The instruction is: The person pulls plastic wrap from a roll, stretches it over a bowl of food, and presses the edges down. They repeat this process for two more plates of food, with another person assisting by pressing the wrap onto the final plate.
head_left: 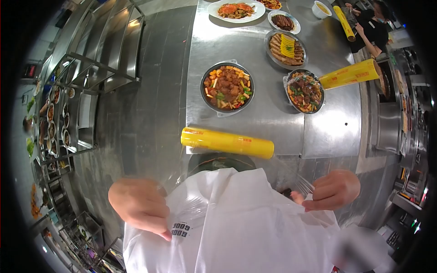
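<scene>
Head view looks down on a person's two hands pulling a sheet of cling film (298, 179) out of a yellow roll (227, 142). The roll lies crosswise on the near edge of the steel desk (273, 123), just beyond the fingers and between the two hands.

The left hand (139, 204) is blurred. Its fingers (159, 230) are curled narrow and closed on the film's left corner, low against the white coat (246, 227). The right hand (332, 190) pinches the film's right corner between thumb and fingers (314, 203), also narrow, and the film shows there as fine stretched streaks. The sheet spans from the roll back to both hands, over the front of the coat.

Just past the fingers, below the roll, a dark bowl (221, 163) is partly hidden by the coat. Farther beyond the left fingers stands a round pan of braised meat and vegetables (227, 86). Beyond the right fingers sits a similar dish (305, 91), with a second yellow roll (348, 74) touching its rim. Well beyond, more plated dishes line the desk, and another person (375, 27) at the far right corner handles a third roll (343, 22).
</scene>
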Demonstrator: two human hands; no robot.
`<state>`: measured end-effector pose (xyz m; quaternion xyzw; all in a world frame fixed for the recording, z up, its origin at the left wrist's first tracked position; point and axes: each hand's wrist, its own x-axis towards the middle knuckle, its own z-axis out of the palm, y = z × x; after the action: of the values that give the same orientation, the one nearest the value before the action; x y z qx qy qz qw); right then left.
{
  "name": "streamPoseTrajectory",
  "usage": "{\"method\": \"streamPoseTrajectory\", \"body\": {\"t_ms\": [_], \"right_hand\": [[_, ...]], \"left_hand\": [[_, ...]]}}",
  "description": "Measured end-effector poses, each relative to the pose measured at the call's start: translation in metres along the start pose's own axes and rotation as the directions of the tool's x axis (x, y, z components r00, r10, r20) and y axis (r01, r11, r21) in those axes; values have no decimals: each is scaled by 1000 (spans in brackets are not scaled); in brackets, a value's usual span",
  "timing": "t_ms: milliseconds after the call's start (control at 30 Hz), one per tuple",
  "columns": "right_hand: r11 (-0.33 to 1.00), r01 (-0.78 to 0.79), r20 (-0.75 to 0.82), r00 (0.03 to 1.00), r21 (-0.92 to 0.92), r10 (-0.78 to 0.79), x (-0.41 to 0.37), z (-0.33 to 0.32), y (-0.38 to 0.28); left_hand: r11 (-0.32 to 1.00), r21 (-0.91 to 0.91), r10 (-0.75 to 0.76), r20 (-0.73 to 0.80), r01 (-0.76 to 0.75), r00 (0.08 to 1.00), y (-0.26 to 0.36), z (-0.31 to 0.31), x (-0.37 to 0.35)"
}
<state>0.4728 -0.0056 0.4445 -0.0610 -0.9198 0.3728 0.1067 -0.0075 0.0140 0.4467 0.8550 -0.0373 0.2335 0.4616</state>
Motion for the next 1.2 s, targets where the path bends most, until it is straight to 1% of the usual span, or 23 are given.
{"method": "streamPoseTrajectory", "body": {"t_ms": [67, 100, 133, 167, 200, 233, 267, 300, 333, 367, 500, 600, 667, 767, 833, 867, 900, 967, 1033, 1100, 1133, 1167, 1200], "right_hand": [[1000, 0, -15, 1000, 19, 1, 3, -4, 1], [995, -97, -61, 993, 23, 98, 10, -11, 5], [981, -192, -107, 975, 31, 195, 14, -18, 11], [981, -194, -105, 975, 28, 196, 11, -16, 23], [964, -259, -322, 910, 53, 262, 8, -11, 38], [944, -316, -521, 793, 93, 316, 11, -13, 51], [850, -527, -517, 721, 24, 461, 13, -24, 68], [706, -707, -527, 617, -46, 584, 24, -42, 91], [713, -700, -577, 602, -48, 552, 31, -54, 126], [689, -724, -612, 561, -36, 557, 41, -65, 160], [669, -741, -608, 505, 57, 612, 56, -73, 344], [588, -808, -552, 509, -43, 660, 56, -44, 479], [586, -810, -612, 469, -12, 636, 64, -6, 539], [522, -853, -726, 355, 7, 589, 54, 58, 598], [529, -847, -746, 320, 51, 584, 49, 90, 612], [537, -838, -762, 284, 98, 582, 46, 108, 611], [530, -841, -745, 284, 109, 603, 47, 121, 609], [471, -882, -823, 275, -10, 497, 52, 141, 594], [460, -886, -792, 318, -53, 521, 44, 153, 575], [561, -827, -753, 338, 50, 565, 32, 146, 566], [560, -827, -747, 339, 53, 572, 26, 143, 555], [576, -796, -854, 158, 187, 496, 19, 141, 544], [602, -737, -912, -45, 306, 408, 14, 140, 532]], "left_hand": [[1000, 8, 27, 41, -28, 999, -1, -3, -1], [972, 145, -216, 227, 187, 950, -2, -8, -6], [881, 314, -457, 365, 355, 811, -6, -14, -12], [942, 180, -312, 169, 282, 935, -21, -27, -19], [983, 68, -166, -56, 169, 985, -40, -37, -25], [954, 231, -80, -421, 192, 904, -57, -28, -19], [884, 97, -383, -409, 457, 828, -66, -53, -19], [761, 159, -476, -522, 629, 708, -86, -67, -9], [689, 134, -519, -595, 713, 614, -117, -87, -2], [647, 90, -568, -605, 757, 557, -152, -110, 3], [570, 128, -653, -530, 812, 542, -344, -179, -28], [456, 285, -702, -468, 843, 537, -493, -186, -81], [370, 314, -723, -494, 874, 483, -547, -159, -99], [312, 322, -614, -649, 894, 448, -595, -113, -118], [79, 413, -608, -701, 907, 373, -611, -89, -123], [131, 433, -541, -722, 892, 430, -615, -75, -127], [130, 422, -562, -714, 897, 418, -616, -68, -130], [130, 473, -464, -747, 871, 475, -604, -61, -135], [160, 451, -513, -722, 878, 464, -588, -56, -145], [190, 431, -533, -709, 882, 461, -573, -63, -144], [238, 334, -289, -872, 912, 395, -562, -62, -144], [306, 249, -32, -962, 919, 271, -550, -58, -146], [418, 92, 5, -995, 904, 99, -539, -51, -150]]}}
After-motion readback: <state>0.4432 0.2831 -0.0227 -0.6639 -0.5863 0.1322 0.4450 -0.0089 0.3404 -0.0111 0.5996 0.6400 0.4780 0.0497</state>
